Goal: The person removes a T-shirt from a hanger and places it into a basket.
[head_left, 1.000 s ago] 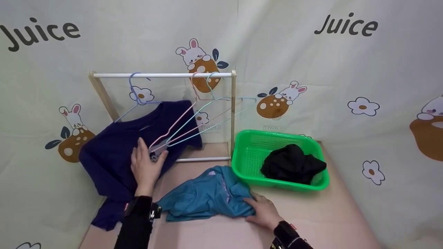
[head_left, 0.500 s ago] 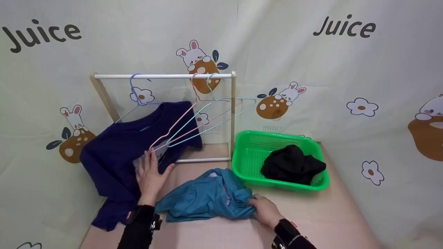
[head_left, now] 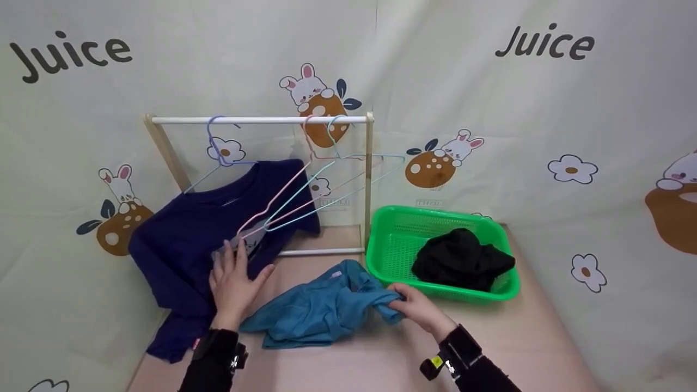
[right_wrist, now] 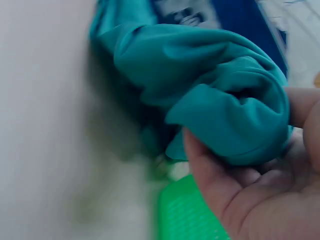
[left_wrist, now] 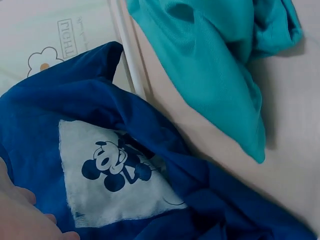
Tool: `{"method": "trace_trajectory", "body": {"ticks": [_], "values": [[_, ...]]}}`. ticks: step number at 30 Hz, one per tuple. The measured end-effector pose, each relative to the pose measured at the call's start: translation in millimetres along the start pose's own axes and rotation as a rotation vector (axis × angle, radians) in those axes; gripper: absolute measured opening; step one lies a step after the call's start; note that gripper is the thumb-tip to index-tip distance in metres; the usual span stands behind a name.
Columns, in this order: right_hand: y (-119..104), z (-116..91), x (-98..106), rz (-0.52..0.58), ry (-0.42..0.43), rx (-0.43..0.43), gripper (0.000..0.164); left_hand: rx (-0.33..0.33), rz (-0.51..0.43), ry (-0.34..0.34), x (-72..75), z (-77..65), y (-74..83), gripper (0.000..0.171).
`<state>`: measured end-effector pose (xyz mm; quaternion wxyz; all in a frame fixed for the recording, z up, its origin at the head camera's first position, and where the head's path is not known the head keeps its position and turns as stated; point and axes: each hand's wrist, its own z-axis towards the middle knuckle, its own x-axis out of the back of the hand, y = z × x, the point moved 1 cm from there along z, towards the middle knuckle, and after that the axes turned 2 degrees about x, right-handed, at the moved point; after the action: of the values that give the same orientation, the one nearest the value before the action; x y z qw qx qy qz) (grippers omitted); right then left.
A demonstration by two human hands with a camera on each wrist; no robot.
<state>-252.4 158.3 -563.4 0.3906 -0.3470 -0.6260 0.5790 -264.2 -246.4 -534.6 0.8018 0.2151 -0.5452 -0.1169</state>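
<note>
Head view: pinching the right end of a teal garment (head_left: pixel 321 310), lower centre, in the right hand (head_left: pixel 422 310); centre left, with the left hand (head_left: pixel 235 288) straight-fingered, thumb apart, before a navy shirt (head_left: pixel 185 234), contact unclear. Right, black cloth (head_left: pixel 460 258) in a green basket (head_left: pixel 392 256). Left wrist view: teal garment upper right, white patch (left_wrist: pixel 117 180) lower left. Right wrist view: pinched folds at centre.

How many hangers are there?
3. A blue hanger holds the navy shirt; a pink hanger and a mint hanger hang bare nearer the right end of the white rail. Another could be hidden behind the shirt.
</note>
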Motion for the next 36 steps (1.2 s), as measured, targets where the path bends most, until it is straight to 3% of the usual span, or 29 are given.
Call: {"method": "trace_trajectory", "body": {"ticks": [8, 14, 19, 27, 32, 36], "values": [[-39, 18, 2, 0.37, 0.065, 0.118, 0.011, -0.035, -0.005, 0.017, -0.4, -3.0, 4.2, 0.099], [-83, 28, 4, 0.547, 0.149, 0.181, 0.014, -0.044, -0.007, 0.038, -2.9, -5.5, 4.6, 0.098], [-128, 34, 17, 0.603, 0.19, 0.317, 0.016, -0.035, -0.008, 0.025, -5.0, -7.8, 3.4, 0.098], [-188, 33, 58, 0.575, 0.269, 0.65, 0.012, -0.028, -0.018, 0.028, -7.7, -12.1, -1.4, 0.097], [-211, 33, 86, 0.557, 0.317, 0.846, 0.021, -0.003, -0.024, -0.007, -8.6, -12.1, -4.9, 0.099], [-211, 38, 103, 0.495, 0.376, 0.874, 0.018, 0.016, -0.024, -0.035, -10.2, -13.1, -8.9, 0.1]]}}
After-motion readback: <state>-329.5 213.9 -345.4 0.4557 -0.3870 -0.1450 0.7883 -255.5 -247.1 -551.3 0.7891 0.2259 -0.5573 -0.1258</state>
